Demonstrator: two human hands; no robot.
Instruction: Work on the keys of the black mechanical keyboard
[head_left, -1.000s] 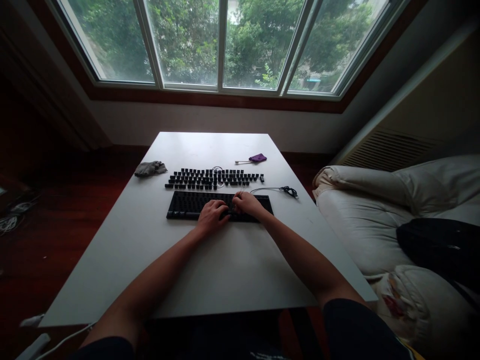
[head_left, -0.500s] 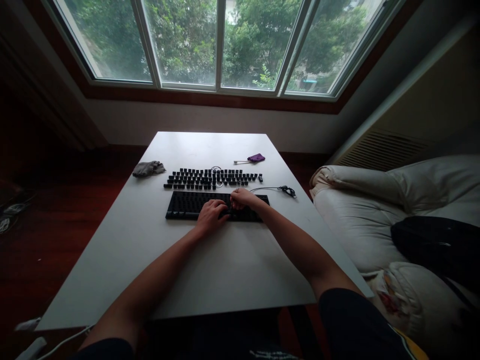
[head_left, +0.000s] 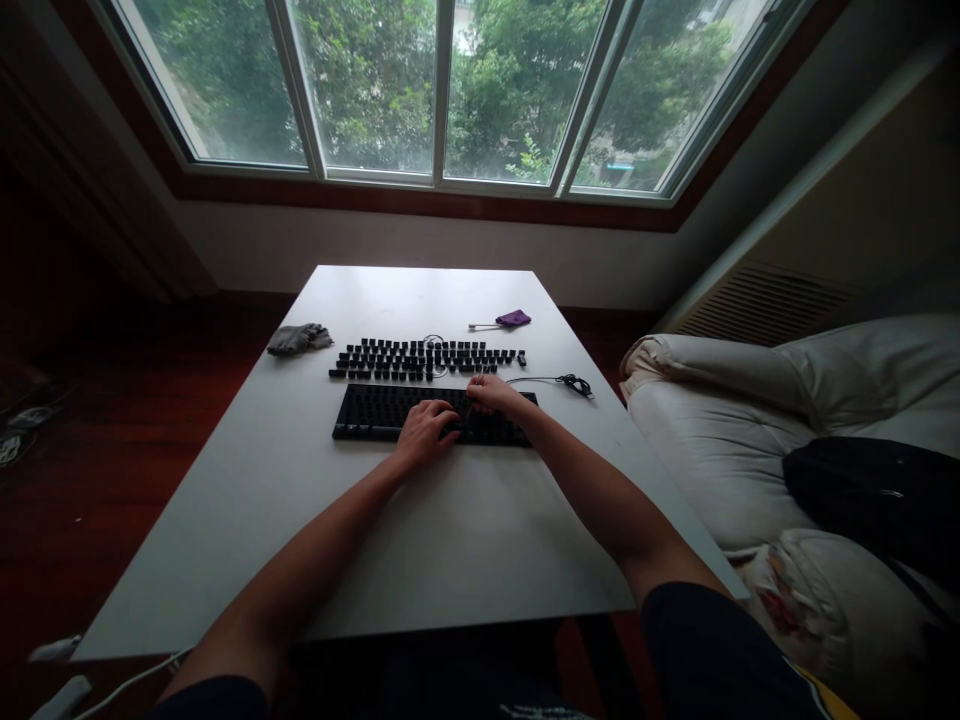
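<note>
A black keyboard [head_left: 366, 412] lies flat on the white table [head_left: 450, 530]. My left hand [head_left: 424, 430] rests on its middle, fingers stretched out over the keys and thumb toward the right. Just right of it, my right hand [head_left: 489, 394] is closed in a pinch over the keyboard. A thin tip shows above those fingers, but what they hold is too small to name. Behind the keyboard, several loose black keycaps [head_left: 386, 358] stand in rows.
A bundled black cable [head_left: 576, 384] lies right of the keyboard. Farther back are a purple cloth pouch [head_left: 514, 318] and a thin stick [head_left: 484, 327]. Crumpled grey cloth [head_left: 300, 339] sits at the left edge. A pale sofa [head_left: 712, 420] with a dark bag [head_left: 870, 490] stands right.
My right hand has shifted slightly right and its fingers have turned a little. The left hand stays almost in place on the keyboard.
</note>
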